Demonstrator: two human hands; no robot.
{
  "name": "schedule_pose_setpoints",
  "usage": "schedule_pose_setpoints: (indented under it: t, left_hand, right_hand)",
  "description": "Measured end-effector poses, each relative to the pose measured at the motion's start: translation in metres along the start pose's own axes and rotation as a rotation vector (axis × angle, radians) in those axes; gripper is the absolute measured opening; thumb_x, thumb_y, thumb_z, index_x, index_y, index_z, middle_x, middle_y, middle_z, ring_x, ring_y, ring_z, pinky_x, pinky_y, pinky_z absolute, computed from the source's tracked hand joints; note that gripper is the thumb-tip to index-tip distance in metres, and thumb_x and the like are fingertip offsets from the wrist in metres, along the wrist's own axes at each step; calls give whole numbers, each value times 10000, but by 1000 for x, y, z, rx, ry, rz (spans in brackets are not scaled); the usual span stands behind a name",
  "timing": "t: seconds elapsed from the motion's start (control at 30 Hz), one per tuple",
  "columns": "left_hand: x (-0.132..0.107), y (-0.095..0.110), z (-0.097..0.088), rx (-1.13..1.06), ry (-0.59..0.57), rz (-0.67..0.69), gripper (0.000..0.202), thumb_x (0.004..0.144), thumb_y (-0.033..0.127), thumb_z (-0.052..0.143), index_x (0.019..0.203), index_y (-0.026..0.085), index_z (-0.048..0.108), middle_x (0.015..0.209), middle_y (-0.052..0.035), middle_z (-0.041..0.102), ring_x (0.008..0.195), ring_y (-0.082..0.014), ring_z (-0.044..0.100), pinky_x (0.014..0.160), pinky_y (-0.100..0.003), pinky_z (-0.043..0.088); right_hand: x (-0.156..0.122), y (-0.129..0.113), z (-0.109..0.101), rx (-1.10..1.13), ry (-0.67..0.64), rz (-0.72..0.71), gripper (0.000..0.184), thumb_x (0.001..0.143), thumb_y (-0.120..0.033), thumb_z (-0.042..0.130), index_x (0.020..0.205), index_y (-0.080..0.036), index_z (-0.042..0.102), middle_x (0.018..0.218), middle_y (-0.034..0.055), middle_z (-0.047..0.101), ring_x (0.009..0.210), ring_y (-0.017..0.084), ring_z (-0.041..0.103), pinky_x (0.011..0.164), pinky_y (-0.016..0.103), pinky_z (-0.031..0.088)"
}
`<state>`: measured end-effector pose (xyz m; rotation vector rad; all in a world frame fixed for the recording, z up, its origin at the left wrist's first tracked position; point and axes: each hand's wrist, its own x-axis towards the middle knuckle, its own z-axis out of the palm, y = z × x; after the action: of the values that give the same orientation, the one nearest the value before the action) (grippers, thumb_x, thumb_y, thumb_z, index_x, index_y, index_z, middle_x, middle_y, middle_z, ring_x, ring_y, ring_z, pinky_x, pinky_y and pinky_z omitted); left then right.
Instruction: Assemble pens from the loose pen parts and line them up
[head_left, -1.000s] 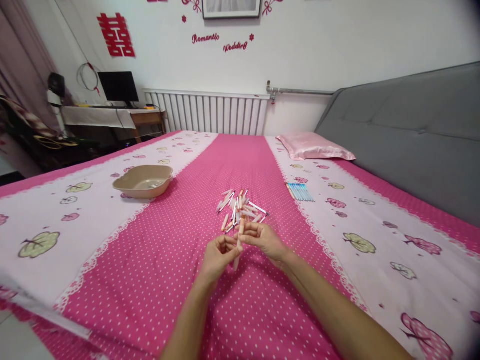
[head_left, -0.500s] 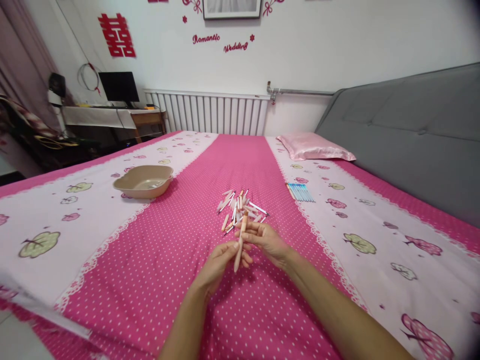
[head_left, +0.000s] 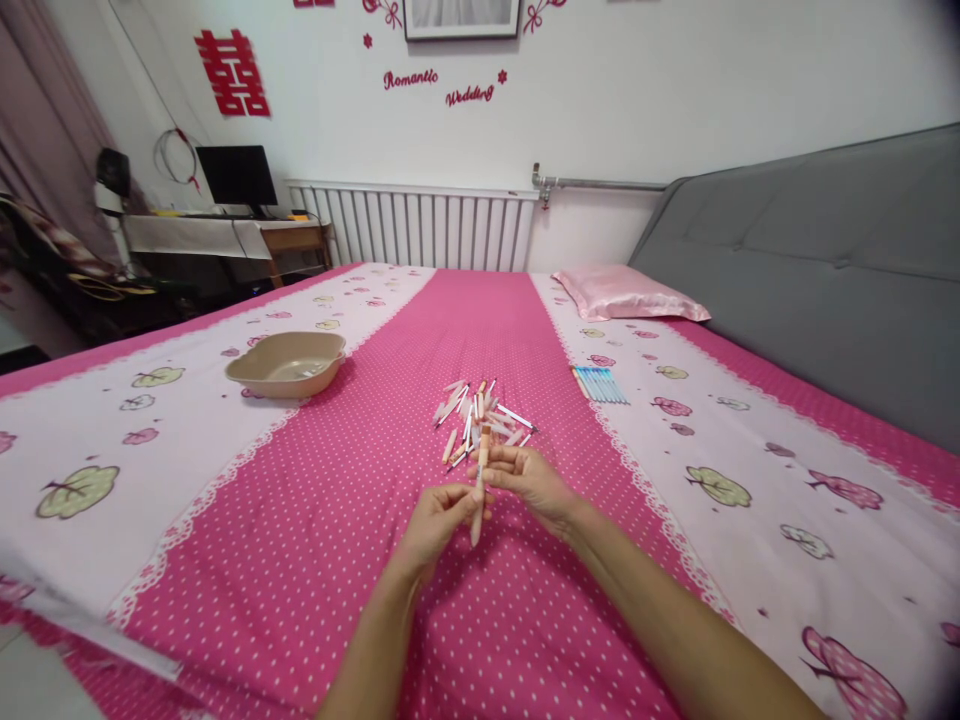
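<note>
Both my hands meet over the pink dotted bedspread (head_left: 360, 560), just in front of a heap of pens and pen parts (head_left: 480, 415). My right hand (head_left: 529, 480) pinches a pale orange pen (head_left: 480, 485) that stands nearly upright, tip down. My left hand (head_left: 435, 520) is closed beside it, fingertips touching the pen's lower half. Whether the left hand holds a small part as well I cannot make out.
A beige plastic basin (head_left: 287, 362) sits on the bed at the left. A row of blue pens (head_left: 600, 384) lies to the right of the heap. A pink pillow (head_left: 630, 293) rests by the grey headboard (head_left: 810, 270). A radiator and a desk with a monitor stand behind.
The pen went from half hidden between both hands to standing upright in the right hand. My left hand opened a little half a second ago, then closed on the pen's lower half again.
</note>
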<state>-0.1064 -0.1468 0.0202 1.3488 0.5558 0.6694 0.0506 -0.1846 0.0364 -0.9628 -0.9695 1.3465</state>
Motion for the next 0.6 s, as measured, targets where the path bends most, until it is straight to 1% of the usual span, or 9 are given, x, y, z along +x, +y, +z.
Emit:
schedule_pose_setpoints:
  t: [0.17, 0.3, 0.4, 0.53, 0.6]
  left_hand:
    - [1, 0, 0, 45, 9, 2, 409, 721, 502, 673, 522, 149, 616, 421, -14, 562, 434, -97, 450, 583, -257, 374]
    - [2, -3, -1, 41, 12, -10, 395, 675, 506, 710, 546, 153, 588, 401, -5, 565, 395, -99, 457, 543, -255, 369]
    - [2, -6, -1, 26, 27, -6, 372, 673, 480, 721, 565, 162, 562, 392, 2, 564, 377, -95, 455, 526, -249, 365]
    - [1, -5, 1, 1, 49, 5, 351, 677, 461, 723, 595, 166, 553, 393, 20, 550, 363, -89, 456, 517, -243, 371]
    - [0, -4, 2, -4, 68, 10, 347, 671, 466, 725, 623, 160, 570, 405, 28, 539, 355, -85, 452, 501, -240, 367]
  right_hand:
    - [-2, -5, 4, -19, 24, 27, 339, 558, -319, 827, 832, -159, 706, 782, 42, 722, 729, 149, 650, 763, 305, 472]
    - [-3, -6, 7, -27, 34, 46, 371, 528, -336, 841, 821, -156, 699, 751, 38, 719, 720, 155, 652, 784, 322, 466]
    - [-3, -4, 9, -17, 36, 56, 396, 513, -349, 847, 828, -166, 691, 731, 29, 714, 720, 158, 653, 796, 330, 463]
    - [-3, -2, 10, -32, 28, 23, 416, 550, -375, 828, 884, -175, 681, 769, 40, 712, 753, 163, 647, 793, 325, 458]
    - [-2, -2, 11, -66, 43, -2, 412, 599, -403, 795, 924, -179, 680, 860, 62, 712, 802, 166, 640, 789, 318, 453]
